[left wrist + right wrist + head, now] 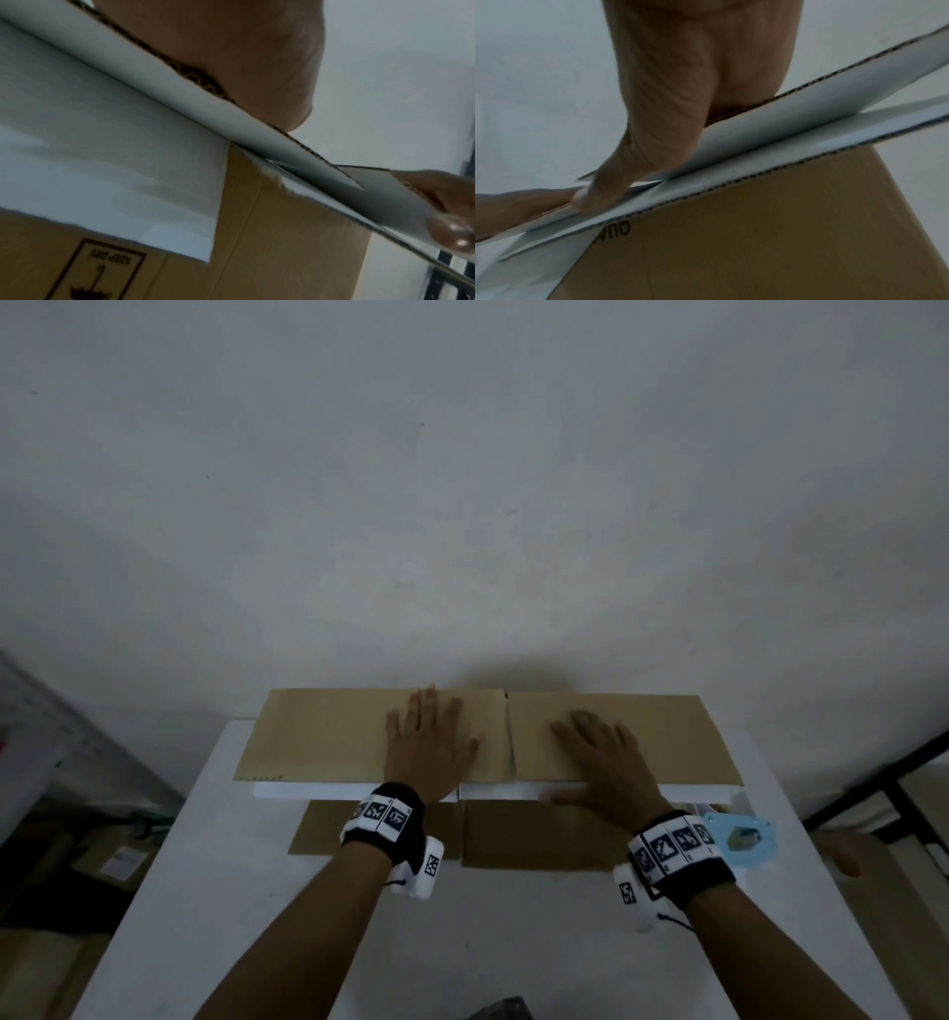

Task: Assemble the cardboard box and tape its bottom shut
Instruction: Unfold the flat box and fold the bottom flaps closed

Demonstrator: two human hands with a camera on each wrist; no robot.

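Observation:
A brown cardboard box (pixel 328 737) stands on the white table (pixel 246 916) against the wall, its two top flaps folded flat and meeting at a seam near the middle. My left hand (pixel 426 737) lies flat on the left flap with fingers straight. The right hand (pixel 601 752) presses flat on the right flap, and its thumb (pixel 560 796) stretches along the white front edge. The left wrist view shows my palm (pixel 231 50) on the flap edge above the printed box wall (pixel 282 243). The right wrist view shows the right hand (pixel 693 81) on the white flap above the brown wall (pixel 757 233).
A light blue tape dispenser (pixel 739 837) lies on the table just right of the box. The grey wall is directly behind the box. Stored cartons (pixel 102 855) sit low at the left, and a black metal frame (pixel 883 793) stands at the right.

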